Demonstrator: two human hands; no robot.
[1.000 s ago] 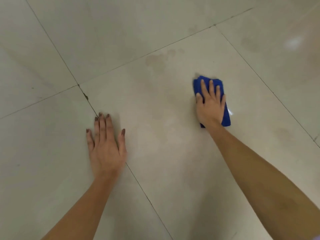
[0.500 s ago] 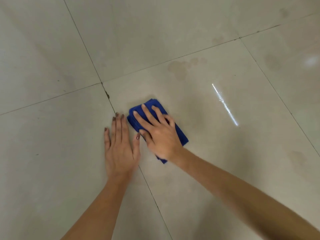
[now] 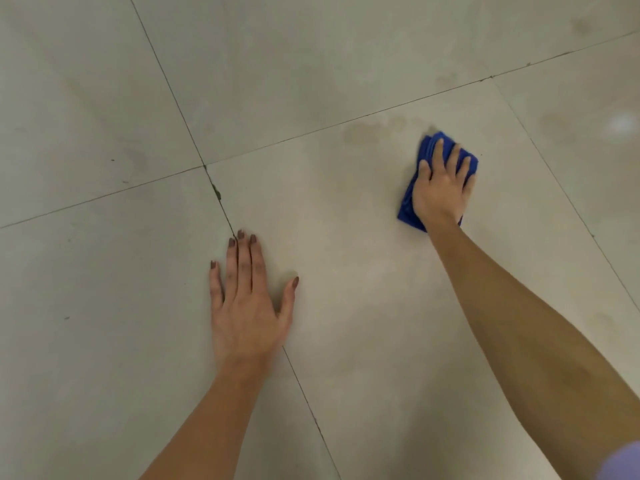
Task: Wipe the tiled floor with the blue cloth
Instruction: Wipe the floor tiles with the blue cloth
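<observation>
A folded blue cloth [image 3: 408, 202] lies on the pale tiled floor [image 3: 346, 271] at the upper right. My right hand [image 3: 440, 188] lies flat on top of it, fingers spread and fairly straight, pressing it down; most of the cloth is hidden under the palm. My left hand [image 3: 247, 303] rests flat on the floor at the centre left, fingers straight and together, thumb out, over a grout line. Nothing is in it.
Dark grout lines [image 3: 214, 188] cross at the upper left of centre. Faint brownish stains [image 3: 363, 133] mark the tile just left of the cloth. A glare spot [image 3: 621, 126] shines at the far right.
My right hand has slid the cloth from beside my left hand out to the right and away. My left hand has stayed planted on the floor.
</observation>
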